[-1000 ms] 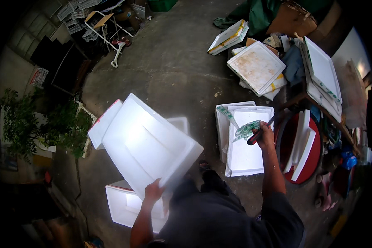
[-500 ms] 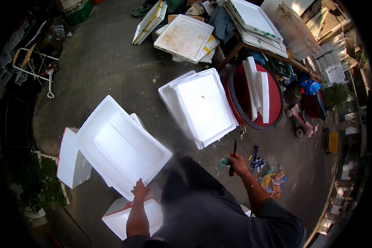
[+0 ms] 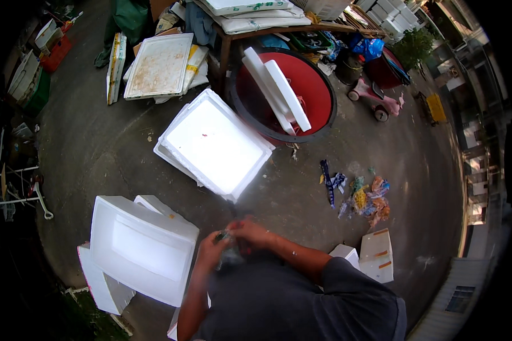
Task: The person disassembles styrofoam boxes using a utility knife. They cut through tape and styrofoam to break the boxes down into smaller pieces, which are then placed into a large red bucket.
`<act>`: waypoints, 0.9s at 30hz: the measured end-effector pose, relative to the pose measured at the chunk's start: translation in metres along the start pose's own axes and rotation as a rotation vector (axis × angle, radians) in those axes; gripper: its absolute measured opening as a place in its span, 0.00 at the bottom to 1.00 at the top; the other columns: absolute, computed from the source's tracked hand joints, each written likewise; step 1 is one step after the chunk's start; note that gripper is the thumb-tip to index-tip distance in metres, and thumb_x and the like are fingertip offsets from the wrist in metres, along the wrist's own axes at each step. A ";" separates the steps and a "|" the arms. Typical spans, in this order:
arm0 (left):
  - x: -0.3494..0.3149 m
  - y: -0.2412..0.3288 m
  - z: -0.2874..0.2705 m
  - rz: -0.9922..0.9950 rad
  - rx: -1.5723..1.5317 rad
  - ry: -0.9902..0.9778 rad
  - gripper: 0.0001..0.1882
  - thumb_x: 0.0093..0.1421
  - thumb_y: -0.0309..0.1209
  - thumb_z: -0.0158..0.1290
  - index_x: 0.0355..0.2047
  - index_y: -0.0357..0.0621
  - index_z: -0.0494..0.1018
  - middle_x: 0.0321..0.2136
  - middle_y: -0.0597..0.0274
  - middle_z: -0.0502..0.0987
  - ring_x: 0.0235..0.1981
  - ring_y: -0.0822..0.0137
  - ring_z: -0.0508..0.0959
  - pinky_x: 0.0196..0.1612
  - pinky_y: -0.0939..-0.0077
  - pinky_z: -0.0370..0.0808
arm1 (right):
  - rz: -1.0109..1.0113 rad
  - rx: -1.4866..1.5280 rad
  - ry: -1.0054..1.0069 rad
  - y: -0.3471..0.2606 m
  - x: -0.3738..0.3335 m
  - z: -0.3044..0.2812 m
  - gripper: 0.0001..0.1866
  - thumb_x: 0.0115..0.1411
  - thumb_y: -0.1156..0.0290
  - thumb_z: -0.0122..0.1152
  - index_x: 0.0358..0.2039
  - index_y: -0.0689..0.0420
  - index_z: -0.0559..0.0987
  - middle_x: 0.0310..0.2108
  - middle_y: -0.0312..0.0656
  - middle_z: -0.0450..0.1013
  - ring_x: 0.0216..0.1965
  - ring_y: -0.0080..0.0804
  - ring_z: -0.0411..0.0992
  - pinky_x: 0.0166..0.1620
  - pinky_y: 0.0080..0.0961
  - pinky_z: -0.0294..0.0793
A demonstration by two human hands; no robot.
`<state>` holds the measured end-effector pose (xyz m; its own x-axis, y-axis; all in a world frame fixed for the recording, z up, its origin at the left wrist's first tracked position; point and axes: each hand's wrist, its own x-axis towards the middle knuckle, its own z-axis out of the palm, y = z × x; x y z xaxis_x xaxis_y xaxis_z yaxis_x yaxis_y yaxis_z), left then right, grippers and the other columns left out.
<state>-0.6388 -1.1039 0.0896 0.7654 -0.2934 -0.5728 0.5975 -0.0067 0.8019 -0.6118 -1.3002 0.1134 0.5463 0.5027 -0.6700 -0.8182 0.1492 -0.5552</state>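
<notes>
Foam boxes all over the concrete yard [image 3: 96,142]. Biggest: white foam box [image 3: 144,249] lying open near the lower-left edge, just beside the person's left arm, not held. Next, a stack of white foam lids [image 3: 215,142] mid-yard, w/ a red tub [image 3: 318,85] behind it holding more foam slabs [image 3: 279,88]. Scraps of coloured tape and wrapping [image 3: 361,196] lie to the right. Both hands meet at the chest: left hand [image 3: 213,250] and right hand [image 3: 253,233] closed round a small dark tool or scrap [image 3: 230,253]; can't tell which. Looks like stripping/cleaning boxes, btwn pieces. Next move prob. needs a hand freed to grab the open box.
</notes>
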 end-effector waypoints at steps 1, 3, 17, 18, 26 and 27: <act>0.005 -0.004 0.003 0.004 0.054 -0.009 0.15 0.58 0.30 0.56 0.44 0.37 0.74 0.37 0.60 0.79 0.38 0.71 0.77 0.44 0.76 0.73 | 0.023 -0.049 -0.024 -0.005 -0.005 -0.008 0.12 0.60 0.67 0.57 0.43 0.56 0.73 0.34 0.36 0.75 0.27 0.24 0.73 0.31 0.23 0.74; 0.016 -0.003 0.007 0.007 0.166 -0.027 0.14 0.58 0.30 0.55 0.43 0.37 0.75 0.36 0.60 0.79 0.37 0.72 0.77 0.43 0.77 0.72 | -0.032 0.001 -0.003 -0.004 -0.016 -0.026 0.17 0.60 0.67 0.58 0.49 0.58 0.72 0.35 0.37 0.76 0.26 0.24 0.73 0.31 0.23 0.73; 0.106 0.022 0.136 -0.198 -0.296 -0.167 0.18 0.66 0.30 0.41 0.53 0.35 0.65 0.44 0.57 0.75 0.41 0.68 0.76 0.44 0.73 0.74 | -0.226 0.158 0.266 0.039 -0.057 -0.115 0.11 0.58 0.68 0.57 0.39 0.59 0.79 0.29 0.35 0.75 0.28 0.20 0.70 0.31 0.19 0.69; 0.108 0.021 0.142 -0.232 -0.186 -0.215 0.18 0.67 0.34 0.42 0.52 0.35 0.67 0.44 0.57 0.74 0.43 0.68 0.75 0.46 0.72 0.73 | -0.229 0.144 0.321 0.036 -0.071 -0.116 0.08 0.56 0.69 0.56 0.35 0.56 0.79 0.24 0.33 0.72 0.24 0.19 0.69 0.28 0.19 0.67; 0.124 0.024 0.126 -0.245 -0.121 -0.050 0.27 0.62 0.50 0.49 0.54 0.45 0.64 0.43 0.55 0.74 0.39 0.61 0.75 0.41 0.65 0.72 | -0.204 0.518 0.934 0.105 -0.148 -0.240 0.02 0.52 0.73 0.58 0.26 0.56 0.75 0.19 0.39 0.69 0.15 0.32 0.68 0.19 0.30 0.71; 0.128 0.021 0.113 -0.238 -0.080 -0.030 0.27 0.62 0.50 0.50 0.53 0.45 0.64 0.43 0.55 0.74 0.39 0.61 0.76 0.41 0.66 0.73 | -0.236 0.581 1.071 0.139 -0.165 -0.284 0.02 0.51 0.76 0.59 0.24 0.55 0.74 0.19 0.39 0.69 0.16 0.32 0.69 0.21 0.30 0.72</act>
<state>-0.5554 -1.2498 0.0525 0.5945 -0.3207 -0.7373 0.7778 -0.0031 0.6285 -0.7649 -1.6043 0.0061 0.3389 -0.4951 -0.8000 -0.4887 0.6340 -0.5994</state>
